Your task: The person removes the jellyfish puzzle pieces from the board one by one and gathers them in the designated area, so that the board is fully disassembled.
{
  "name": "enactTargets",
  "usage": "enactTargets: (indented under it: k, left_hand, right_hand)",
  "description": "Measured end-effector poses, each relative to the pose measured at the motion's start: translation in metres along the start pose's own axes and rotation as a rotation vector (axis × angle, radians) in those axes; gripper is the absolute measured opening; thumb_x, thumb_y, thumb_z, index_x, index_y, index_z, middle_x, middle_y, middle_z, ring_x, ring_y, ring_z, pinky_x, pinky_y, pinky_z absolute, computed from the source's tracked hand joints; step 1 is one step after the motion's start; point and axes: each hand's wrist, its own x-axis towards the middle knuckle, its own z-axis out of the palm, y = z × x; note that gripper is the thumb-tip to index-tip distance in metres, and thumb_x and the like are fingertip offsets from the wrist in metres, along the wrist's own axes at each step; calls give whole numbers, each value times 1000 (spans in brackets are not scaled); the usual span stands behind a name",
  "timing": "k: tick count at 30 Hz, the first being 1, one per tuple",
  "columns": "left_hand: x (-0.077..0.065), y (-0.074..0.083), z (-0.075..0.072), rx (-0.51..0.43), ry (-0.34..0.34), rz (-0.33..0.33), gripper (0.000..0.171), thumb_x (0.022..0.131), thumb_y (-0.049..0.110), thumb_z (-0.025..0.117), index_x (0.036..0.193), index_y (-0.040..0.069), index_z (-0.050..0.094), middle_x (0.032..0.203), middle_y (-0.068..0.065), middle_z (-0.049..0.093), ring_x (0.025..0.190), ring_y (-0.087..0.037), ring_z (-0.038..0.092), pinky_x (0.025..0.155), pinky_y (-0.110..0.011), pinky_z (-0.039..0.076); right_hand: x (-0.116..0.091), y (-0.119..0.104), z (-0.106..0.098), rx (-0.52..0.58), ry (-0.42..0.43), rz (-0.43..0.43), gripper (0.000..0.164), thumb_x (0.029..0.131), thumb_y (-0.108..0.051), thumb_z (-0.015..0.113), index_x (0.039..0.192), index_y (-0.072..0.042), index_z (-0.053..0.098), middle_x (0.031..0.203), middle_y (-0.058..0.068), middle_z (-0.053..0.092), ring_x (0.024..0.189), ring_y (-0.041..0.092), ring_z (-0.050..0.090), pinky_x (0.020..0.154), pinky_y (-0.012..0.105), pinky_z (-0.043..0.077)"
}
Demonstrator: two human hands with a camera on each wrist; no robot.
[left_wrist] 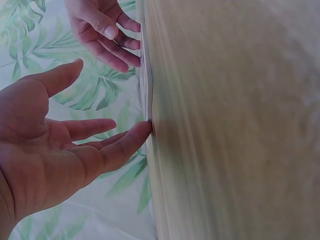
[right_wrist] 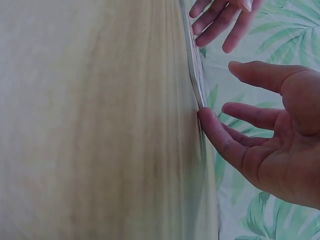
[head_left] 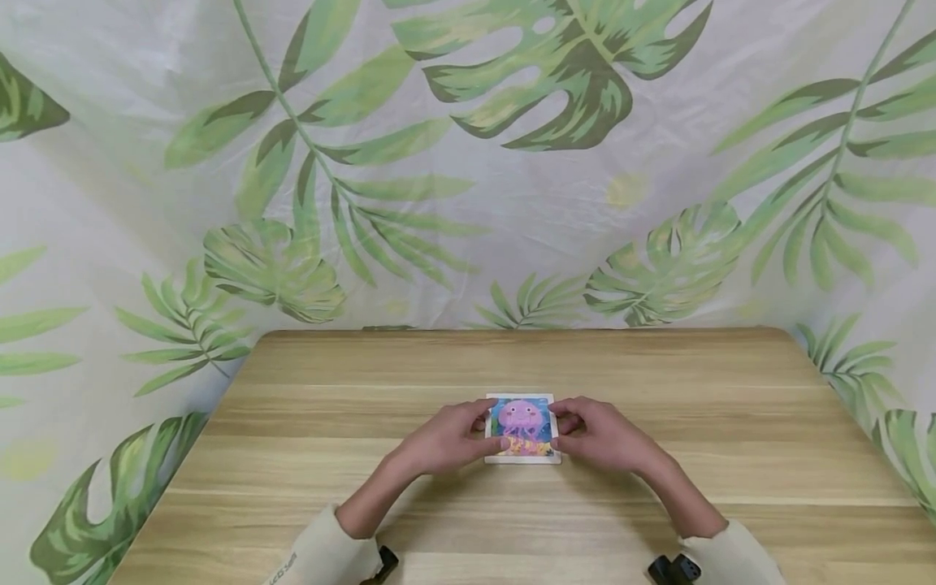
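Note:
A thin square picture board [head_left: 522,418] with a pink jellyfish on a blue ground and a white border lies flat on the wooden table. My left hand [head_left: 455,437] is at its left edge, the thumb overlapping the picture's lower left part in the head view. At the opposite edge is my right hand [head_left: 605,437], thumb and fingers spread apart. Seen from the left wrist, one low fingertip [left_wrist: 146,126] meets the board's edge while the thumb stands away. The right wrist view has a similar pose, with a fingertip [right_wrist: 206,114] right at the board's corner.
The wood-grain table [head_left: 351,366] extends to both sides and has rounded far corners. Behind it hangs a pale cloth [head_left: 534,211] printed with green leaves. Dark devices [head_left: 674,569] are worn at both wrists, by the light sleeves [head_left: 734,556].

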Motion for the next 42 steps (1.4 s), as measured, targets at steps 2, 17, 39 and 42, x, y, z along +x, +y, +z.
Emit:
enactTargets:
  k: [2, 17, 39, 42]
  left_hand:
    - [0, 1, 1, -3, -4, 8, 72, 104, 37, 72, 157, -5, 48, 94, -3, 60, 74, -10, 49, 67, -24, 40]
    - [-2, 1, 3, 35, 8, 5, 73, 103, 39, 72, 157, -5, 49, 115, -15, 71, 93, -19, 67, 81, -33, 57]
    - [-13, -8, -9, 427, -56, 76, 56, 101, 31, 75, 151, 8, 62, 165, -19, 49, 150, -45, 48, 122, -58, 45]
    - [-16, -4, -6, 467, -85, 87, 57, 101, 33, 76, 150, 9, 63, 166, -17, 48, 150, -44, 47, 120, -56, 47]
  right_hand:
    - [-1, 0, -1, -6, -2, -2, 53, 98, -16, 78, 143, 8, 61, 115, 13, 72, 103, 19, 67, 81, 24, 57]
    - [-2, 2, -3, -37, 6, -33, 51, 98, -17, 78, 141, 6, 63, 115, 13, 71, 102, 18, 68, 83, 27, 59]
    - [53, -17, 10, -283, 21, -118, 39, 99, -17, 77, 135, -2, 71, 114, 8, 73, 103, 21, 67, 92, 41, 58]
    - [58, -19, 11, -287, 6, -124, 37, 100, -18, 76, 133, -2, 72, 112, 8, 73, 101, 20, 67, 89, 38, 58]
